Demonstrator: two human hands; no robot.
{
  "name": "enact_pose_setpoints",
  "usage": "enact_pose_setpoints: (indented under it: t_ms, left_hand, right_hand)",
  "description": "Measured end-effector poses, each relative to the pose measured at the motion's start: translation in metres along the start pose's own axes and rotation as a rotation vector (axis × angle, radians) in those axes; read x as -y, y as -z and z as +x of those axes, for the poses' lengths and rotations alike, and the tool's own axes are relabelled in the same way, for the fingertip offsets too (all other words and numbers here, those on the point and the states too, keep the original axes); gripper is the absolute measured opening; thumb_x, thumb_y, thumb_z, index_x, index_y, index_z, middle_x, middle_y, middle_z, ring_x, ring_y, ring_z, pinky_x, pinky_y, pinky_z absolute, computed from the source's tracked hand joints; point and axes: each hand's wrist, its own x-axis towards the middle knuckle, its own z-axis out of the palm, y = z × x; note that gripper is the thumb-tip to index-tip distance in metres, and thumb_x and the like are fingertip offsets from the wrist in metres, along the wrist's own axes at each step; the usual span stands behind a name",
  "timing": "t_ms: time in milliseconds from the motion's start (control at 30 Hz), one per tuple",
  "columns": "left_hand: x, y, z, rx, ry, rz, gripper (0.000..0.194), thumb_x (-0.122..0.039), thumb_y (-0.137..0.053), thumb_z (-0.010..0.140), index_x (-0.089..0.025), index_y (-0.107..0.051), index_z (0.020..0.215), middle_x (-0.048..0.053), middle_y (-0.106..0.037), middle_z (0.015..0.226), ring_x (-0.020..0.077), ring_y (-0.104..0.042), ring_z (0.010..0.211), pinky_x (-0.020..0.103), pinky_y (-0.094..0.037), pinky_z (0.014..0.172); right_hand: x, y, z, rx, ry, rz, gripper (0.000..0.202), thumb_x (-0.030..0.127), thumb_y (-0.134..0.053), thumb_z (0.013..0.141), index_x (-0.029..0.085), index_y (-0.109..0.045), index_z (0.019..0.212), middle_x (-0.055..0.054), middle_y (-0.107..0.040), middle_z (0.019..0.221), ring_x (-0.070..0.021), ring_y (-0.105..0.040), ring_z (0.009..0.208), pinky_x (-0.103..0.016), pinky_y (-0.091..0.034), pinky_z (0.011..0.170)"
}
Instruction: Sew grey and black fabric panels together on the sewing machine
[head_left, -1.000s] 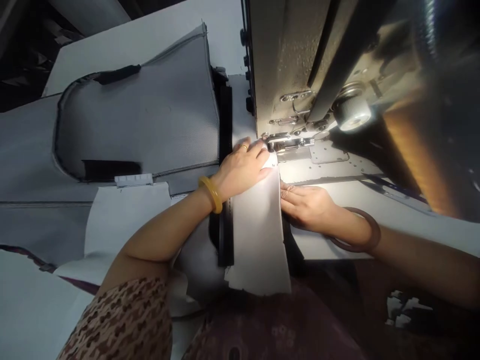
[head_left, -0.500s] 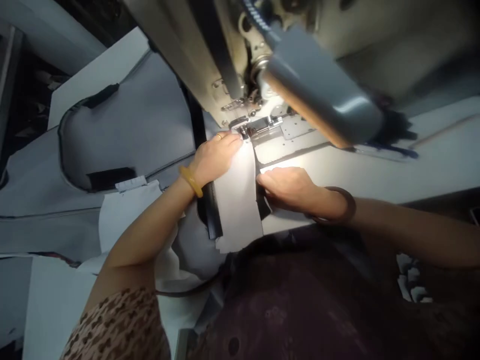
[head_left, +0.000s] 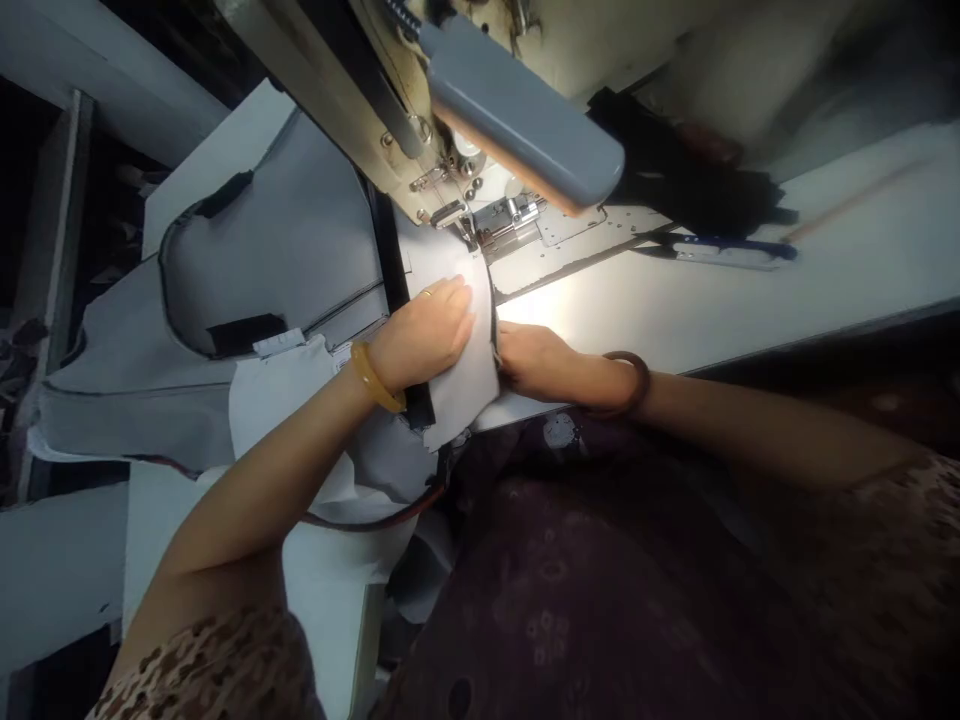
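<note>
My left hand (head_left: 427,330) presses on a white fabric strip (head_left: 465,395), its bent fingers held together over the cloth just below the sewing machine's presser foot (head_left: 469,235). On the right edge of the strip, my right hand (head_left: 536,358) is closed, pinching the cloth and a dark layer beneath it; its fingertips are partly hidden. The strip's upper end runs to the presser foot. Left of it lies a large grey fabric piece (head_left: 300,220) with dark edging, crossed by a black band (head_left: 391,250).
A grey lamp (head_left: 525,110) hangs over the machine bed. Snips with a blue and white handle (head_left: 727,250) lie on the white table (head_left: 697,310) at right, beside a black cloth-like bundle (head_left: 675,170). A metal post (head_left: 64,240) stands at far left.
The fabric has moved further up under the machine, and less of the strip hangs below my hands. My left hand now sits lower, away from the presser foot. The view has shifted.
</note>
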Motion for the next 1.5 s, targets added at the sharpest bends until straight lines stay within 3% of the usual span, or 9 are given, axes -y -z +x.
enact_pose_setpoints:
  t_ms: [133, 300, 500, 633, 767, 933, 1067, 1233, 1500]
  left_hand:
    - [-0.005, -0.013, -0.015, -0.076, 0.049, -0.085, 0.049, -0.024, -0.023, 0.097, 0.0, -0.046, 0.132, 0.018, -0.045, 0.141, 0.025, -0.037, 0.137, 0.041, -0.03, 0.118]
    - [0.004, -0.01, -0.016, -0.03, 0.109, -0.231, 0.047, -0.026, -0.024, 0.097, -0.007, -0.048, 0.133, 0.013, -0.045, 0.142, 0.0215, -0.039, 0.136, 0.038, -0.03, 0.118]
    - [-0.009, -0.014, -0.011, 0.015, 0.109, -0.092, 0.051, -0.028, -0.027, 0.097, 0.001, -0.042, 0.136, 0.02, -0.04, 0.144, 0.0273, -0.03, 0.14, 0.041, -0.026, 0.119]
    - [-0.018, -0.028, -0.015, -0.001, 0.197, -0.076, 0.055, -0.032, -0.031, 0.096, 0.0, -0.036, 0.141, 0.019, -0.027, 0.151, 0.0313, -0.02, 0.143, 0.043, -0.028, 0.117]
    - [-0.018, -0.031, -0.017, -0.003, 0.207, -0.099, 0.055, -0.032, -0.032, 0.096, -0.001, -0.035, 0.142, 0.018, -0.027, 0.152, 0.0306, -0.02, 0.143, 0.042, -0.026, 0.118]
    - [-0.015, -0.029, -0.017, -0.061, 0.175, -0.101, 0.052, -0.031, -0.034, 0.095, -0.002, -0.039, 0.139, 0.018, -0.035, 0.147, 0.03, -0.03, 0.139, 0.044, -0.029, 0.115]
    - [-0.022, -0.021, -0.019, -0.052, 0.121, -0.084, 0.045, -0.027, -0.031, 0.096, -0.007, -0.05, 0.131, 0.016, -0.046, 0.14, 0.0271, -0.04, 0.131, 0.041, -0.031, 0.114]
    - [-0.04, -0.016, -0.029, -0.02, 0.178, -0.097, 0.055, -0.043, -0.038, 0.094, -0.007, -0.045, 0.135, 0.02, -0.034, 0.147, 0.0378, -0.031, 0.137, 0.057, -0.035, 0.107]
    - [-0.033, -0.027, -0.037, -0.059, 0.147, -0.093, 0.071, -0.059, -0.047, 0.086, -0.011, -0.042, 0.138, 0.017, -0.03, 0.151, 0.0396, -0.026, 0.139, 0.063, -0.031, 0.106]
  right_hand:
    - [0.005, -0.002, -0.005, -0.084, -0.076, 0.059, 0.026, 0.003, -0.04, 0.078, 0.009, -0.062, 0.09, -0.012, -0.062, 0.096, -0.0183, -0.051, 0.086, -0.029, -0.044, 0.074]
    - [0.029, -0.002, 0.003, -0.064, -0.239, 0.203, 0.016, 0.017, -0.048, 0.081, 0.01, -0.059, 0.091, -0.012, -0.06, 0.095, -0.0195, -0.052, 0.082, -0.032, -0.046, 0.073]
    - [0.07, -0.018, -0.022, -0.21, -0.327, 0.451, 0.028, 0.019, -0.044, 0.085, 0.01, -0.052, 0.11, -0.017, -0.055, 0.115, -0.0221, -0.055, 0.098, -0.038, -0.05, 0.084]
    - [0.054, -0.018, -0.055, -0.335, -0.151, 0.24, 0.022, 0.014, -0.04, 0.089, 0.015, -0.058, 0.102, -0.011, -0.062, 0.104, -0.0219, -0.057, 0.099, -0.038, -0.051, 0.086]
    - [0.034, -0.014, -0.053, -0.506, -0.242, 0.126, 0.022, 0.014, -0.046, 0.086, 0.013, -0.057, 0.106, -0.011, -0.062, 0.106, -0.0211, -0.058, 0.097, -0.035, -0.051, 0.082]
    - [0.029, -0.01, -0.031, -0.495, -0.414, 0.419, 0.017, 0.018, -0.057, 0.081, 0.016, -0.054, 0.097, -0.003, -0.062, 0.09, -0.0103, -0.056, 0.067, -0.023, -0.045, 0.061]
    - [0.029, -0.01, -0.034, -0.376, -0.145, 0.119, 0.011, 0.012, -0.048, 0.087, 0.016, -0.057, 0.082, -0.001, -0.061, 0.077, -0.0101, -0.049, 0.064, -0.023, -0.034, 0.054]
    - [0.032, -0.01, -0.046, -0.335, 0.267, -0.409, 0.029, 0.002, -0.04, 0.087, 0.016, -0.056, 0.067, -0.001, -0.052, 0.061, -0.013, -0.037, 0.059, -0.027, -0.024, 0.05]
    - [0.029, -0.006, -0.054, -0.332, 0.212, -0.454, 0.021, 0.006, -0.043, 0.091, 0.016, -0.059, 0.081, 0.001, -0.053, 0.066, -0.0121, -0.032, 0.057, -0.027, -0.025, 0.05]
